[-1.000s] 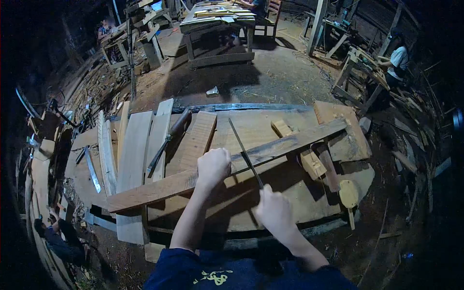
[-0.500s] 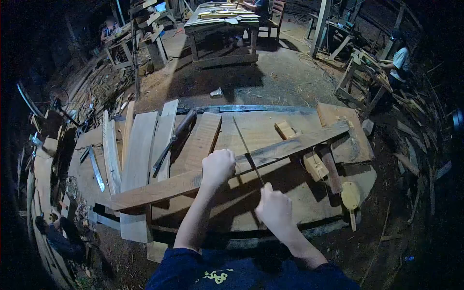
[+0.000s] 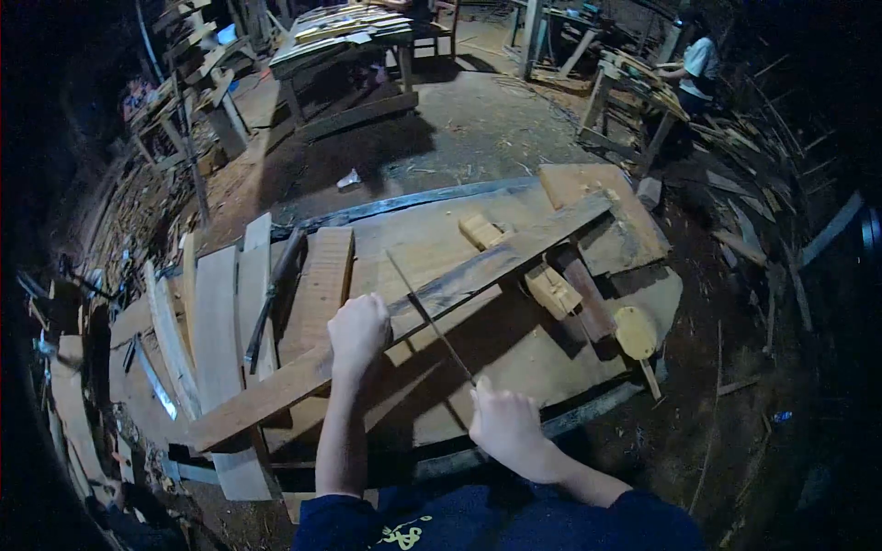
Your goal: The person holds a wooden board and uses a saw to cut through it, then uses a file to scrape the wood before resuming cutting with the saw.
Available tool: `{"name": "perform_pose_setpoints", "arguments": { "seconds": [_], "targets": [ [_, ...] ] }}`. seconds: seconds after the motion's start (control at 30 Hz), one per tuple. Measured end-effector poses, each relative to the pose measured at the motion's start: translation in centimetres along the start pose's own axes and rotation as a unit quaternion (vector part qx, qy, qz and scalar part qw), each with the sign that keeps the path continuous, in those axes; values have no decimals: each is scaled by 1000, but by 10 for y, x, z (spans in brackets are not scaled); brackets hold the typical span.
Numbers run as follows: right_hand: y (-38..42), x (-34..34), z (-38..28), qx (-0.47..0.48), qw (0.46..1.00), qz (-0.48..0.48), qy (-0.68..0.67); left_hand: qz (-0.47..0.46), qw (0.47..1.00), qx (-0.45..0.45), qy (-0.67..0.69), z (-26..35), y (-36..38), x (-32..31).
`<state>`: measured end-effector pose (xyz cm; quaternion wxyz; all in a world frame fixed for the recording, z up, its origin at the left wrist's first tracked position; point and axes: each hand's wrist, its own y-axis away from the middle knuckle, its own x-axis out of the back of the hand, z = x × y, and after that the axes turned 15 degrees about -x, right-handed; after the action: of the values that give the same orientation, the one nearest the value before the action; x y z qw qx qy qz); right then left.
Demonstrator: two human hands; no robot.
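A long wooden plank (image 3: 514,258) lies slantwise across other wood on the low bench (image 3: 418,234). My left hand (image 3: 358,335) is closed over the plank left of its middle, pressing it down. My right hand (image 3: 507,424) grips the near end of a saw (image 3: 449,348), its handle hidden in the fist. The thin blade appears edge-on and crosses the plank just right of my left hand. Under the plank's right part are a wooden block plane (image 3: 553,291) and a dark wood strip (image 3: 586,292). A round-headed wooden mallet (image 3: 636,332) is at the bench's right edge.
Several boards (image 3: 218,312) and a dark clamp-like bar (image 3: 274,294) lie left, beside a metal strip (image 3: 156,386). A thick board (image 3: 611,211) sits at the right end. A worktable (image 3: 358,119) and a seated person (image 3: 700,73) are farther off.
The view has swung, so the bench appears shifted left and tilted. My right hand has drawn the saw slightly toward me; my left hand stays on the plank.
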<state>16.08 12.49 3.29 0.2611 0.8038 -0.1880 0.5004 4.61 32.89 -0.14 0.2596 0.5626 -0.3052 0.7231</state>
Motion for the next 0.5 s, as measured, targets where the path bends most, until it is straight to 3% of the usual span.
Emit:
{"name": "perform_pose_setpoints", "arguments": {
  "seconds": [0.07,0.13,0.17,0.27,0.4,0.5],
  "targets": [
    [0,-7,4,4,999,20,-38,-26,1000,2,13,-1,2,0],
    [-27,-22,-1,43,994,70,-73,21,994,-72,-81,-2,6,-5],
    [-33,-22,-9,30,996,57,-67,-23,996,-41,-74,0,4,0],
    [-17,-14,-7,10,998,34,-61,-40,998,-15,-43,1,1,1],
    [16,-5,13,-12,1000,8,4,-18,1000,-5,-6,-4,0,-4],
    [-13,-13,2,5,999,29,-31,-4,1000,5,4,0,0,0]
  ]
}}
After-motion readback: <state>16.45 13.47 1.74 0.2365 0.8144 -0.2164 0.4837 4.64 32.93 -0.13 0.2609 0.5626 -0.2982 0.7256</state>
